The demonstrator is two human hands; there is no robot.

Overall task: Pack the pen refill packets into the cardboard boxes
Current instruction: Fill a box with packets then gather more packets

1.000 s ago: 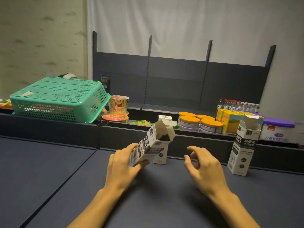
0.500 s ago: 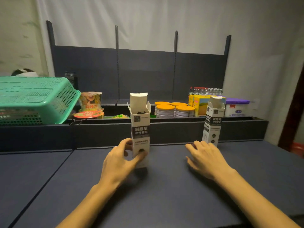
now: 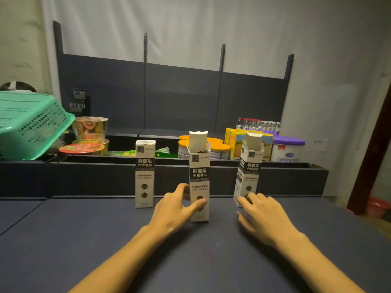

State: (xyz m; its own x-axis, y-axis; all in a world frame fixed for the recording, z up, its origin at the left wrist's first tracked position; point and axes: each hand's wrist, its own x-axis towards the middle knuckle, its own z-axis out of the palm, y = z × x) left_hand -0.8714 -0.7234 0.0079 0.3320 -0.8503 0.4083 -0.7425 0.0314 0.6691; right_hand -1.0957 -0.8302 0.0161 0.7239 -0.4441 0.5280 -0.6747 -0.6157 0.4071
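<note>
Three tall white-and-black cardboard boxes stand upright on the dark table. The left box [image 3: 144,174] has its top shut and stands alone. The middle box [image 3: 199,176] has its top flap up, and dark contents show inside. My left hand [image 3: 176,208] grips its lower part, thumb across the front. The right box [image 3: 249,170] also has its flap up and leans slightly. My right hand [image 3: 262,216] has spread fingers, the fingertips touching that box's base. No loose refill packet is visible.
Behind the table's raised back edge [image 3: 84,166] lie a green plastic basket [image 3: 31,123], noodle cups [image 3: 90,132], orange-lidded tins [image 3: 220,150], a yellow carton [image 3: 234,138], a purple-lidded tub [image 3: 287,148] and small bottles [image 3: 258,123]. A dark shelf panel stands behind.
My left hand stood the tilted middle box upright and set it on the table. My right hand reached forward to the right box's base. The view shifted, bringing the left box into sight.
</note>
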